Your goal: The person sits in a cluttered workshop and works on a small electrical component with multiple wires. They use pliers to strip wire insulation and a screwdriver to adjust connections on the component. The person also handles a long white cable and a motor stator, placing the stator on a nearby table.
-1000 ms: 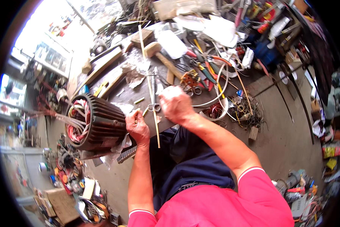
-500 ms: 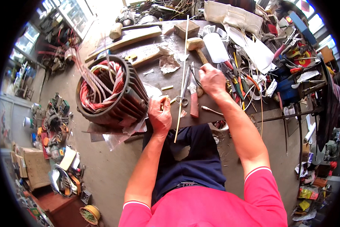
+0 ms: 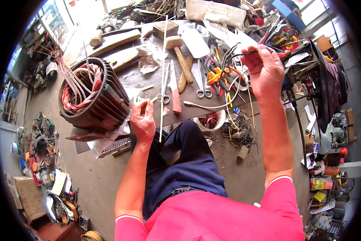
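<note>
My left hand (image 3: 143, 122) is closed in a pinch beside the motor, on what looks like a short thin yellow tube, mostly hidden by the fingers. My right hand (image 3: 266, 72) is raised at the right, its fingers closed on some black wires (image 3: 229, 56) that hang out to the left. The motor housing (image 3: 118, 102) stands at the left with red and white windings (image 3: 71, 100) and long leads rising from its open end. Between my hands lie a long pale strip (image 3: 163, 76), scissors (image 3: 165, 99) and a knife with a red handle (image 3: 176, 101).
A mallet (image 3: 183, 60), another pair of scissors (image 3: 203, 92) and orange-handled pliers (image 3: 217, 75) lie on the bench. A white cable (image 3: 206, 107) crosses its front edge. Below stands a white bucket (image 3: 220, 120) with reddish wire. Tools and wires crowd the right side.
My right hand has moved up and right from beside the mallet handle, lifting the black wires. Orange-handled pliers and a second pair of scissors now show. The whole view has shifted right.
</note>
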### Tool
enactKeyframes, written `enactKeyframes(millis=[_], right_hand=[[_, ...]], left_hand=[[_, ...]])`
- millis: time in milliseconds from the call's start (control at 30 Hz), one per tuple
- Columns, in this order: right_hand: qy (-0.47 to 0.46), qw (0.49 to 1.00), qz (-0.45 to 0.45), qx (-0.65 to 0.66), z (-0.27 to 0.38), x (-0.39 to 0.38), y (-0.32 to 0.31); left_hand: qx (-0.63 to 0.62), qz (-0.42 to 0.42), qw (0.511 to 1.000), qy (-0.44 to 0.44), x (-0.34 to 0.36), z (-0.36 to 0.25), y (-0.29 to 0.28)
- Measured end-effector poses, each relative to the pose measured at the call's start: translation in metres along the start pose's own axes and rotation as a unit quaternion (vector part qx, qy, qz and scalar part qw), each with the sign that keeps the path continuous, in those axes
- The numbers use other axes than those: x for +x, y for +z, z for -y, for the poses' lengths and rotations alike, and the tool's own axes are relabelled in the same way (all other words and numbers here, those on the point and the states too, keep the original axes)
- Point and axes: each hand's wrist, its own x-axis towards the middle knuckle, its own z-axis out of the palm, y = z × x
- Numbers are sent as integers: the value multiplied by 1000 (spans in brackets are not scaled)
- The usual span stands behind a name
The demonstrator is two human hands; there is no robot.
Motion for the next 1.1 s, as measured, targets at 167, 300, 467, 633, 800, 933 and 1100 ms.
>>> enactKeyframes(millis=[167,300,467,633,800,933,1100], right_hand=[[-62,997,18,-40,43,-47,7],[-104,992,54,-47,41,-80,7],[-74,996,48,-27,37,-127,6],[-26,997,33,65,32,-162,6],[77,986,-17,150,15,-175,-14],[172,959,-68,215,-2,-191,-42],[262,917,-129,272,-11,-209,-65]], left_hand=[[-164,70,983,-39,-35,-70,-7],[-227,130,965,-34,-55,-110,-21],[-252,246,936,-6,-70,-146,-14],[-167,331,928,31,-71,-143,11],[-171,419,887,-96,-82,-127,8],[-114,478,861,-132,-104,-115,2],[-316,480,795,-192,-130,-84,8]])
